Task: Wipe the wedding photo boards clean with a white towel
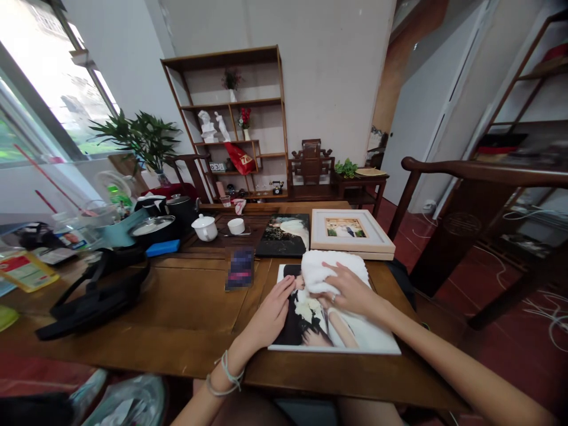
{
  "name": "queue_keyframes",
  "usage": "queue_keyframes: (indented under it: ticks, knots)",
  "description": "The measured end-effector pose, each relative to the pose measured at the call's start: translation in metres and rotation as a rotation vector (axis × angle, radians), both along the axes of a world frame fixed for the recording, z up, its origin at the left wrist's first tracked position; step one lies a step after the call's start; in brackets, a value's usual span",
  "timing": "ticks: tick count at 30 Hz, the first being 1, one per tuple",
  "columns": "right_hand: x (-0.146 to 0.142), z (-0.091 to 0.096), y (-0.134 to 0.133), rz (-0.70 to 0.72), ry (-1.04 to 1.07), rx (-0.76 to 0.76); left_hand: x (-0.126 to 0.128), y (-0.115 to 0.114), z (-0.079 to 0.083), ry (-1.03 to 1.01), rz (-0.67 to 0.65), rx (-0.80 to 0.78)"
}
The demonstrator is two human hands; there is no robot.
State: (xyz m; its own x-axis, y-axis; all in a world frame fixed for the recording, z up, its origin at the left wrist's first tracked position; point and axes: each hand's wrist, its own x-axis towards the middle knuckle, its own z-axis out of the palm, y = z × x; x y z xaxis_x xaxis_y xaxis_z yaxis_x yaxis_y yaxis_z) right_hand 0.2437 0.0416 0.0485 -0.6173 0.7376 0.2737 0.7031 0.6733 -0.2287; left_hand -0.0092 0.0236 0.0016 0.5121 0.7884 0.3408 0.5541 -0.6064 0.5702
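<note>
I see the left hand (270, 316) resting on the left side of a printed photo panel (308, 310), its fingers straight and lying nearly together, pressed on the surface with nothing grasped. My right hand (352, 290) is on a folded white cloth (315, 266), index finger stretched out over it and the other fingers bent near its lower edge; I can't tell whether they pinch the fabric or only press it. The cloth covers the panel's upper part. The panel lies flat near the front edge of the wooden table (190, 313), just before a dark picture panel (273, 242) and a white-framed picture (319, 236).
</note>
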Motion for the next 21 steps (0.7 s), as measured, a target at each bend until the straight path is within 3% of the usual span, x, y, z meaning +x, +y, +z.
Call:
queue_keyframes:
  ticks: [3, 9, 12, 16, 21]
  knots:
    - [-0.009, -0.001, -0.012, -0.010, -0.026, 0.009, 0.000, 0.000, 0.000, 0.004, 0.002, 0.004]
    - [-0.023, 0.003, -0.082, 0.140, -0.145, -0.108, 0.000, -0.001, 0.003, 0.006, 0.009, -0.004]
    - [-0.023, 0.007, -0.103, 0.233, -0.167, -0.144, 0.001, -0.001, 0.005, 0.017, 0.010, -0.035]
    - [-0.013, 0.006, -0.089, 0.213, -0.092, -0.151, 0.001, -0.001, 0.004, -0.001, 0.000, -0.019]
    - [0.016, -0.001, -0.034, -0.010, -0.057, -0.024, 0.000, 0.000, 0.001, -0.004, 0.003, -0.011]
